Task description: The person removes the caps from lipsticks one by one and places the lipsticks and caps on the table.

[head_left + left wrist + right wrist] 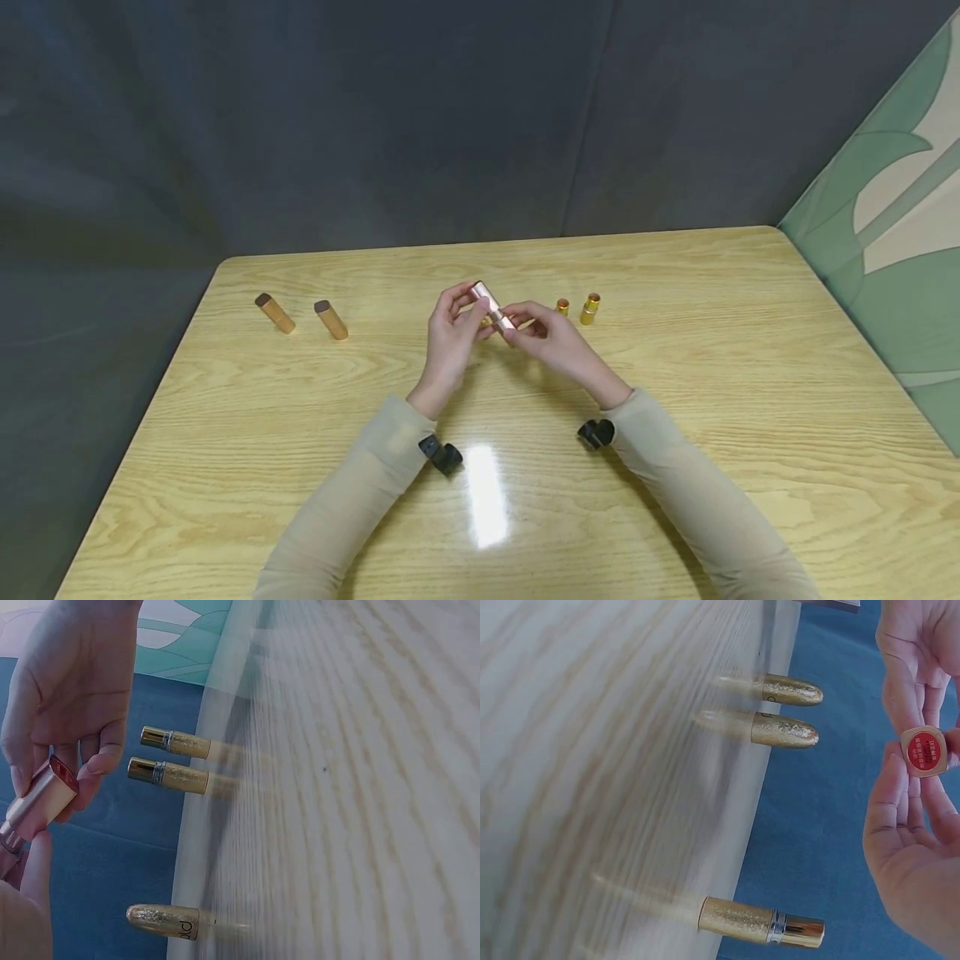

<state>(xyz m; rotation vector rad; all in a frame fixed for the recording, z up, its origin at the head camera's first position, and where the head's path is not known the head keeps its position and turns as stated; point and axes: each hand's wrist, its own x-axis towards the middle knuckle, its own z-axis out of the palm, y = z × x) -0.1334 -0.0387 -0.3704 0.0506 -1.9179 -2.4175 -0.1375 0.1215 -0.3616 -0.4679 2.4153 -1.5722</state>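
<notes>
Over the middle of the table, both hands hold a shiny rose-gold lipstick tube (486, 297), tilted. My left hand (450, 337) pinches its upper-left part between thumb and fingers. Its lower-right part is gripped by the fingers of my right hand (551, 337). A narrower neck with a ring shows between the two parts in the left wrist view; whether they are fully joined I cannot tell. In the right wrist view, a round red label (926, 751) covers the tube's squarish end. Beneath the hands stand gold bullet-shaped caps (784, 730), mostly hidden in the head view.
Two gold lipstick bases (590, 309) stand behind and right of my right hand. At the left of the table (225, 433) are two upright copper-brown tubes (331, 320). A dark curtain (405, 125) hangs beyond the back edge, and a green patterned panel (900, 233) stands at right.
</notes>
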